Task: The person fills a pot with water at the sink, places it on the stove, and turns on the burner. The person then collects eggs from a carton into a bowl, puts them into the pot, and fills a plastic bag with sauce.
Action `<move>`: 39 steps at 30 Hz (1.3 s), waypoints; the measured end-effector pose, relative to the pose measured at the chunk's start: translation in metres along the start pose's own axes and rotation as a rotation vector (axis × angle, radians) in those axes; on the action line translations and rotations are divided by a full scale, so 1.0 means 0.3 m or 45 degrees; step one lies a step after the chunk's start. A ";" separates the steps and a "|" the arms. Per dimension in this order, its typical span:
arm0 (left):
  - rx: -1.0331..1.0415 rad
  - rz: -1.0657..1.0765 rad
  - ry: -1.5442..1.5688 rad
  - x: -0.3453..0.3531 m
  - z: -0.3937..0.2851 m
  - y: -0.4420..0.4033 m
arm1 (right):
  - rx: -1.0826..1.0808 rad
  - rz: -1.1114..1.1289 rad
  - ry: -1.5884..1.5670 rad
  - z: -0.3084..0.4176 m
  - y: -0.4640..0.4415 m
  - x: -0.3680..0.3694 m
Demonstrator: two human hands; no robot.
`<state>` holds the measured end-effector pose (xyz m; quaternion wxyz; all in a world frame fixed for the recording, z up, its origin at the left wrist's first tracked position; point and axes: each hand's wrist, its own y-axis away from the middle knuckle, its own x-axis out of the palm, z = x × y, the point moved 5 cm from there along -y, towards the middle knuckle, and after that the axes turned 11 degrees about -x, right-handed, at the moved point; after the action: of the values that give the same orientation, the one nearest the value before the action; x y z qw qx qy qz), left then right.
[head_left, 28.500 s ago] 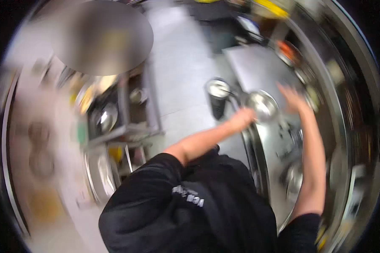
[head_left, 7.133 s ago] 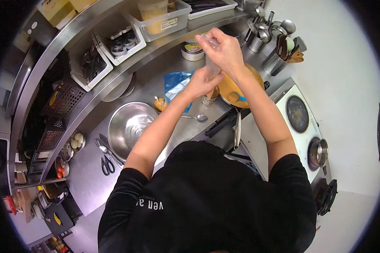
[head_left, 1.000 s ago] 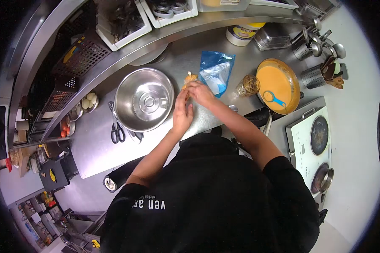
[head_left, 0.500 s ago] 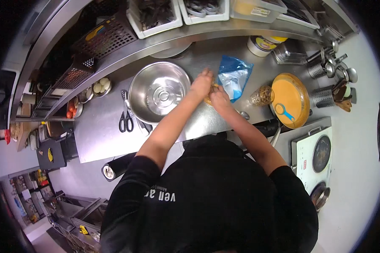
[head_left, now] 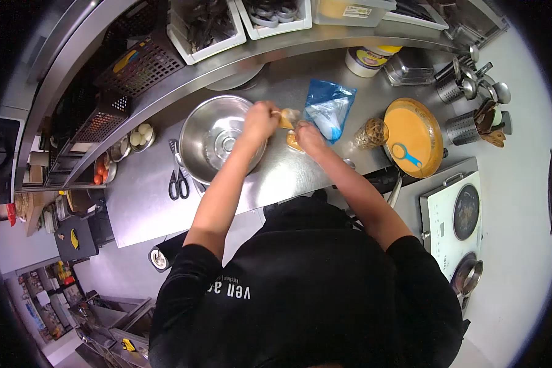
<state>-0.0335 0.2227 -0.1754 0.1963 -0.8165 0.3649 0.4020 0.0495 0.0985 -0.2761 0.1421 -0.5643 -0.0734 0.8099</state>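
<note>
My left hand [head_left: 260,121] is closed at the right rim of a big steel bowl [head_left: 193,138]. Its fingertips pinch a small yellow-tan piece [head_left: 286,118], perhaps wrapped in clear plastic; its kind is unclear. My right hand [head_left: 311,137] is closed just to the right, its fingers bent round something I cannot make out. A rounded orange-tan item [head_left: 294,141] shows below those fingers, partly hidden. Touching or almost touching my right hand is a blue and clear plastic bag [head_left: 330,107] with white contents.
To the right are a glass jar [head_left: 371,133] and a pan of orange sauce [head_left: 414,138] holding a blue measuring spoon [head_left: 408,156]. Black-handled scissors [head_left: 178,184] lie left of the bowl. A shelf [head_left: 257,52] overhangs the back. A hob [head_left: 457,214] stands at right.
My left hand has moved left toward the bowl, away from my right hand, with the yellow-tan piece in its fingers. The orange-tan item now shows more. The whole view has shifted slightly.
</note>
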 end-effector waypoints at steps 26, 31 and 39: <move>-0.407 0.130 -0.217 -0.117 0.447 0.412 | -0.081 -0.269 -0.620 0.391 -0.178 -0.128; -0.430 0.292 -0.303 -0.143 0.393 0.500 | 0.465 0.197 -0.128 -0.028 0.122 -0.106; 0.186 -0.219 -0.148 -0.134 0.028 0.488 | 0.402 -0.043 0.261 -0.203 0.207 -0.080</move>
<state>-0.1646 0.1493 -0.1522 0.3098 -0.8037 0.3099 0.4027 0.1052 0.0295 -0.2937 0.2493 -0.6131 0.0601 0.7472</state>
